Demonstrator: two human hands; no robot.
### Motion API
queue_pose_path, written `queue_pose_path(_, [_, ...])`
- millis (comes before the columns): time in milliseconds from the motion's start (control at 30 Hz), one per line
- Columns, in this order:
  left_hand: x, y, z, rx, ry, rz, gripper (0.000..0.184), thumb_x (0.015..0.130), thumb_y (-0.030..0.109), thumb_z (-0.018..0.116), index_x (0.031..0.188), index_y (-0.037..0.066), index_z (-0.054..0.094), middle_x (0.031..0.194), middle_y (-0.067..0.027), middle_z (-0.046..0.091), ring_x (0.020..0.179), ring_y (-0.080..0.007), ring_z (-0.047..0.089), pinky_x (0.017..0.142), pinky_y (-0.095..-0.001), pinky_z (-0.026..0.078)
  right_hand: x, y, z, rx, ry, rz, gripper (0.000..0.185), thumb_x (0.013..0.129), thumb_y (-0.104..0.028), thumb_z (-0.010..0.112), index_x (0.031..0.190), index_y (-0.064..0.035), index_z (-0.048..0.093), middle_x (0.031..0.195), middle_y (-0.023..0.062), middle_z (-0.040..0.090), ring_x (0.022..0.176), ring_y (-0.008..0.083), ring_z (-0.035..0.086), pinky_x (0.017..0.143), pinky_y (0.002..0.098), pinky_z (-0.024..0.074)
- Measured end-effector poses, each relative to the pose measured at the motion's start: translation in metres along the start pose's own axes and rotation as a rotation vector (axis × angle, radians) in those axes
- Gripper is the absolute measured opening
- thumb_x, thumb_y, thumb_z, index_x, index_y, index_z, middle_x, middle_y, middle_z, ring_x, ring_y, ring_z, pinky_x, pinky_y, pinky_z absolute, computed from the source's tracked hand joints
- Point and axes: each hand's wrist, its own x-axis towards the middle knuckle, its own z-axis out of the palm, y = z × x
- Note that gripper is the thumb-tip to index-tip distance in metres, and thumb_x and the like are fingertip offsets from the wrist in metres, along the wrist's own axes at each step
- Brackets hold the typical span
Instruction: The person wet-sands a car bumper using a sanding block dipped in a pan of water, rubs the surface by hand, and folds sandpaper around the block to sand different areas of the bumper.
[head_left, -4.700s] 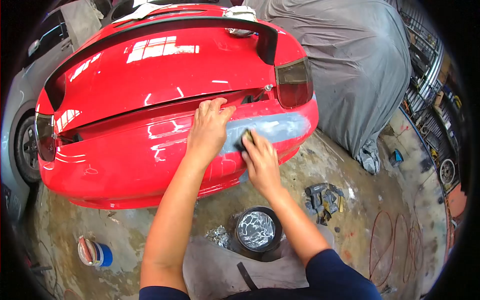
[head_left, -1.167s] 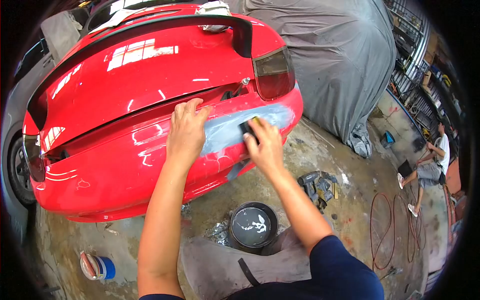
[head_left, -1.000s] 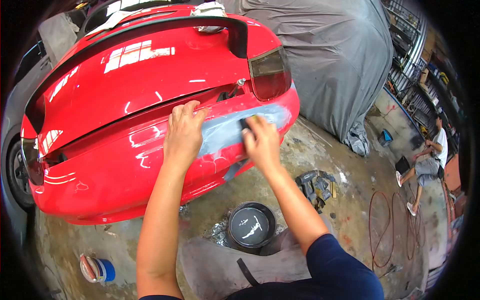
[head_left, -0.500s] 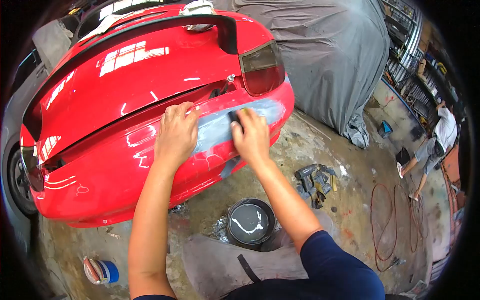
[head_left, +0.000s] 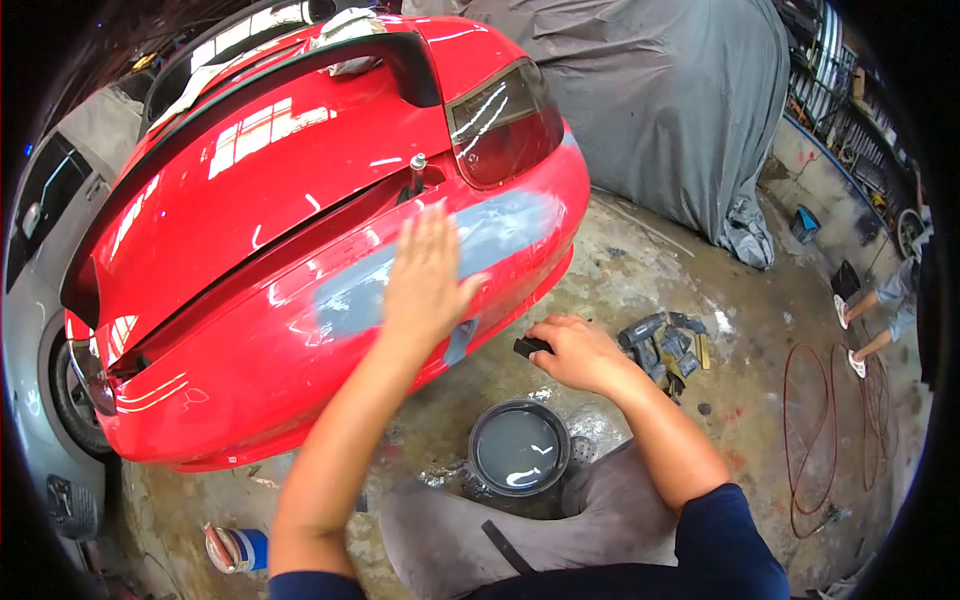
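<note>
My left hand (head_left: 426, 285) lies flat, fingers stretched out, on the grey patch (head_left: 352, 298) of the red car bumper (head_left: 250, 385). My right hand (head_left: 580, 352) is off the bumper, above the floor to its right. Its fingers are wrapped around a black sanding block (head_left: 530, 347), whose end sticks out on the left. Below it, near my knees, stands a dark bucket (head_left: 476, 432) of cloudy grey water. The grey patch looks smooth, with hazy edges and a wet sheen around it.
Dark tools and scraps (head_left: 665, 345) lie on the wet floor at the right. A blue-and-white pot (head_left: 238, 549) stands lower left. Further right are a red hose (head_left: 790, 440) and another person's legs (head_left: 872, 320). A grey cover (head_left: 660, 110) drapes a large shape behind.
My right hand has come off the patch, moving right and down with the sanding block. My left hand has shifted right onto the patch. The other person has moved partly out of view.
</note>
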Motion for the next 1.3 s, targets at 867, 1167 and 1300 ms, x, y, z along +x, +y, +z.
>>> queue_pose_path(867, [-0.287,0.163,0.246,-0.421,-1.507,-0.025,0.038,0.093,0.024,0.060,0.123,0.007,0.076,0.126,-0.0210,0.073,0.115,-0.0370,0.072,0.096,-0.0484,0.057,-0.102,0.079,0.394,-0.369,-1.108,0.162,0.039,0.090,-0.029,0.074,0.126,-0.0155,0.078,0.135,0.0105,0.072,0.124,0.0370,0.067,0.096,0.0677,0.0490])
queue_pose_path(1167, [-0.022,-0.004,-0.043,-0.273,-0.416,0.065,0.033,0.094,0.004,0.058,0.125,0.006,0.067,0.109,-0.0228,0.071,0.102,-0.0429,0.069,0.084,-0.0523,0.055,0.038,0.042,0.086,0.001,-1.022,-0.196,0.040,0.092,-0.035,0.074,0.121,-0.0071,0.074,0.123,0.0196,0.073,0.119,0.0402,0.067,0.098,0.0514,0.0534])
queue_pose_path(1300, [0.027,-0.047,-0.061,-0.074,-0.414,0.359,0.042,0.093,0.016,0.069,0.134,0.011,0.065,0.132,-0.0139,0.062,0.127,-0.0370,0.057,0.108,-0.0504,0.048,0.062,0.049,-0.013,0.252,-0.515,-0.208,0.042,0.097,-0.028,0.070,0.132,-0.0046,0.066,0.130,0.0220,0.065,0.119,0.0439,0.063,0.101,0.0492,0.0523])
